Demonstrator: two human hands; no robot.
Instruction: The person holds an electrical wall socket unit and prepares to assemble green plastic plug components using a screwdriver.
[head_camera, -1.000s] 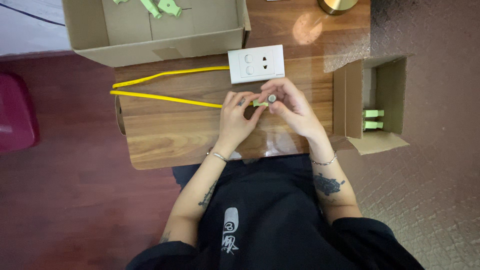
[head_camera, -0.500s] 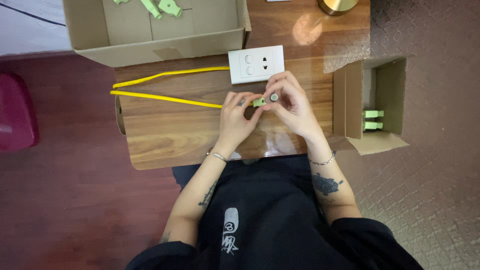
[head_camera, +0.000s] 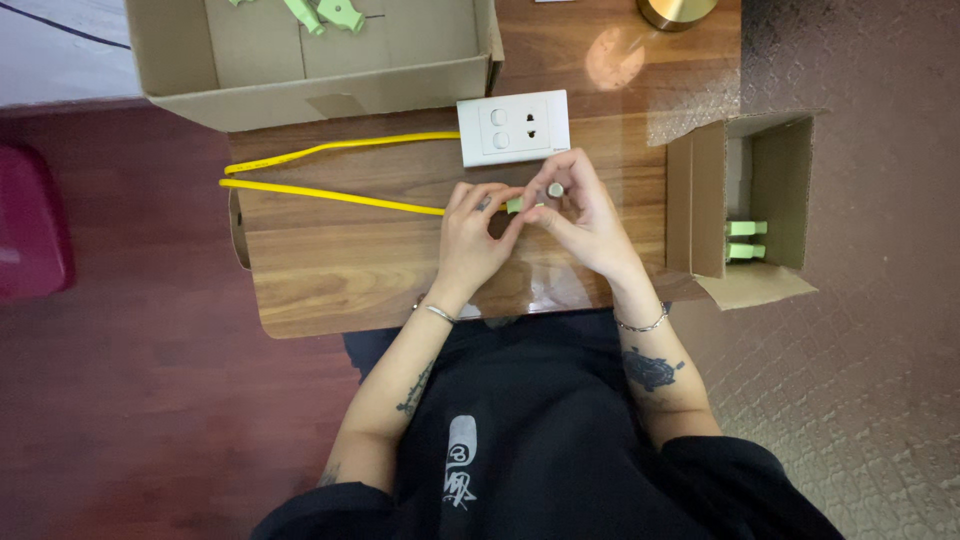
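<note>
Head view: both hands stay joined as before, left hand (head_camera: 470, 235) and right hand (head_camera: 585, 215) each with grip closed on the small green connector (head_camera: 514, 205) at the yellow cable (head_camera: 330, 196) end; right of them, an open cardboard box (head_camera: 700, 200) holds 2 green pieces (head_camera: 745, 240).

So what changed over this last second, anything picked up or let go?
Almost nothing. Both hands stay together over the table: the left hand and right hand keep pinching the small green part at the yellow cable end, with only slight finger shifts. The white socket plate and cardboard boxes haven't moved.
</note>
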